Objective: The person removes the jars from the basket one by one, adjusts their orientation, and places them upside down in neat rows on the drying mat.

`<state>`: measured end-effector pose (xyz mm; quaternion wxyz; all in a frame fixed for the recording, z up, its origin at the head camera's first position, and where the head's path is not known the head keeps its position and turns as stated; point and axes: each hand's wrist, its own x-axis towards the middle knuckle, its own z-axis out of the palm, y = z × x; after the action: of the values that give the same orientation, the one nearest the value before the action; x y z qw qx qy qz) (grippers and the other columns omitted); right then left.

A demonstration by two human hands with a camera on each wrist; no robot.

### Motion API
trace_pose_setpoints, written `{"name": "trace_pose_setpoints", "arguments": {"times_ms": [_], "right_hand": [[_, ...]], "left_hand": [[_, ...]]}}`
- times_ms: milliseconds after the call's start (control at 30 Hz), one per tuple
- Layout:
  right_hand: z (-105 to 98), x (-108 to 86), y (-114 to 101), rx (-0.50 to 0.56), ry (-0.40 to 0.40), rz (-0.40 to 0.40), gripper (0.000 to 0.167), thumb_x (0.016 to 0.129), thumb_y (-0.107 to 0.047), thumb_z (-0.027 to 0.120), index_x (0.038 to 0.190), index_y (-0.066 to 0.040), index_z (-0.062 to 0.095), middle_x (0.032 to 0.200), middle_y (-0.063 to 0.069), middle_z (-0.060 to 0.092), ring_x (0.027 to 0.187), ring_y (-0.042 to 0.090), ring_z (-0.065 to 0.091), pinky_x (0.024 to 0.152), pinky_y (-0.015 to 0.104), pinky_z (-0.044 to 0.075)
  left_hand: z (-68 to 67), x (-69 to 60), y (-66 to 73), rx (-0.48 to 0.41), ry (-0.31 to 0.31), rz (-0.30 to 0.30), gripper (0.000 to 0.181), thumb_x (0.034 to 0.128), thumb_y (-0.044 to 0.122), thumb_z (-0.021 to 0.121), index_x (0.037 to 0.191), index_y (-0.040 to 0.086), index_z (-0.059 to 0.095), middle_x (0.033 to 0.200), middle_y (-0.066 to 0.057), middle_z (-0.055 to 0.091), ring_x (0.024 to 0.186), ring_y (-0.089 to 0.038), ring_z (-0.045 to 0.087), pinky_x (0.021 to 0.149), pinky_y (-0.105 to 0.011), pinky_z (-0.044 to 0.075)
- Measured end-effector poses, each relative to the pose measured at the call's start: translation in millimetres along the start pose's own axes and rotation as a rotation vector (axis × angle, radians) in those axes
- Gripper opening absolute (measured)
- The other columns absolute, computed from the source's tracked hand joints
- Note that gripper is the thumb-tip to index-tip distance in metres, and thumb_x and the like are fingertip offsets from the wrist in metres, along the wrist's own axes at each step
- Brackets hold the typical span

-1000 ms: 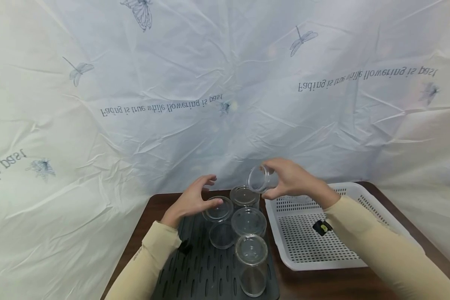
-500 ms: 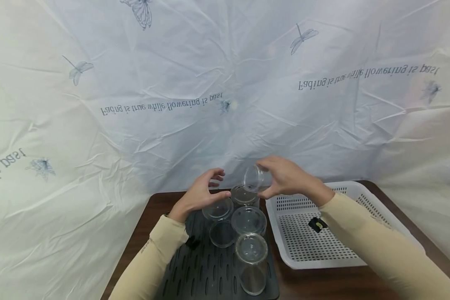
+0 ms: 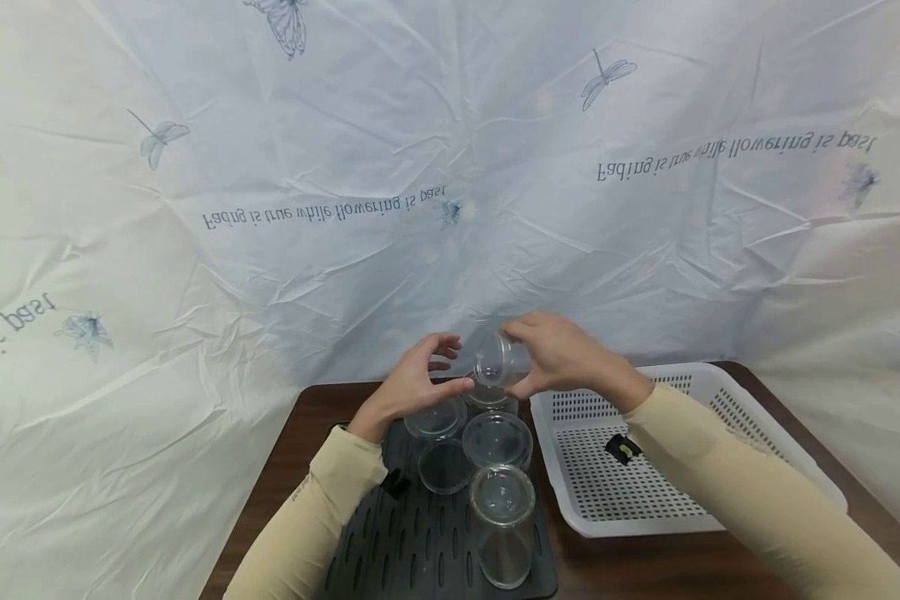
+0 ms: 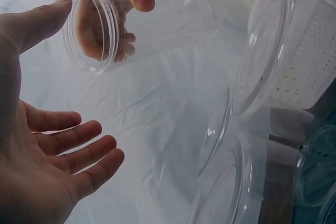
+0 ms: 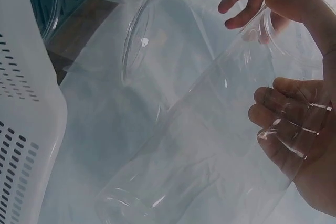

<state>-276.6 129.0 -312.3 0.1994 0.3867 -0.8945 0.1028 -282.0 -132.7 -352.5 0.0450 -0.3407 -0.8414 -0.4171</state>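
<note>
My right hand (image 3: 566, 354) grips a clear jar (image 3: 491, 360) above the back of the table. The jar lies tilted on its side, its rimmed end toward my left hand (image 3: 416, 379). In the right wrist view its long transparent body (image 5: 199, 114) shows, with the fingers curled round it near one end. My left hand has its fingers spread and relaxed beside that rim. From the left wrist view, the thumb (image 4: 47, 19) overlaps the rim (image 4: 113, 30); whether they touch I cannot tell. Below stand several clear jars, including a tall one (image 3: 502, 542) at the front.
The jars stand on a dark slotted mat (image 3: 390, 542) over a brown wooden table (image 3: 615, 567). A white perforated basket (image 3: 645, 487) sits to the right, under my right forearm. A printed white sheet (image 3: 345, 275) hangs behind the table.
My right hand has moved left with the jar. My left hand has risen and moved right, from over the left jar toward the held jar's rim.
</note>
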Motion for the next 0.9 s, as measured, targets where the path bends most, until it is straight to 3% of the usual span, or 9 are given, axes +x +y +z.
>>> {"name": "trace_pose_setpoints", "arguments": {"times_ms": [400, 733, 900], "right_hand": [[6, 9.2, -9, -0.041, -0.023, -0.010, 0.077, 0.060, -0.048, 0.086, 0.121, -0.008, 0.063, 0.109, 0.004, 0.067, 0.103, 0.024, 0.062, 0.086, 0.043, 0.053], [7, 14.0, -12, -0.080, -0.066, 0.008, 0.079, 0.062, -0.049, 0.085, 0.125, -0.007, 0.061, 0.116, 0.007, 0.065, 0.108, 0.028, 0.061, 0.088, 0.044, 0.053], [9, 14.9, -13, -0.118, -0.089, 0.005, 0.080, 0.064, -0.051, 0.083, 0.126, -0.007, 0.060, 0.118, 0.008, 0.064, 0.110, 0.027, 0.060, 0.089, 0.044, 0.053]], "left_hand": [[5.2, 4.4, 6.2, -0.019, -0.013, 0.010, 0.076, 0.0858, 0.050, 0.070, 0.142, 0.008, 0.042, 0.138, -0.014, 0.049, 0.119, -0.025, 0.055, 0.100, -0.042, 0.049], [10.1, 9.9, 8.6, -0.047, -0.002, 0.062, 0.065, 0.0871, 0.036, 0.073, 0.137, 0.007, 0.045, 0.129, -0.014, 0.052, 0.115, -0.032, 0.057, 0.097, -0.048, 0.050], [13.4, 10.0, 8.4, -0.034, -0.003, 0.059, 0.064, 0.0870, 0.034, 0.074, 0.138, 0.007, 0.045, 0.128, -0.017, 0.054, 0.114, -0.030, 0.058, 0.096, -0.048, 0.051]]}}
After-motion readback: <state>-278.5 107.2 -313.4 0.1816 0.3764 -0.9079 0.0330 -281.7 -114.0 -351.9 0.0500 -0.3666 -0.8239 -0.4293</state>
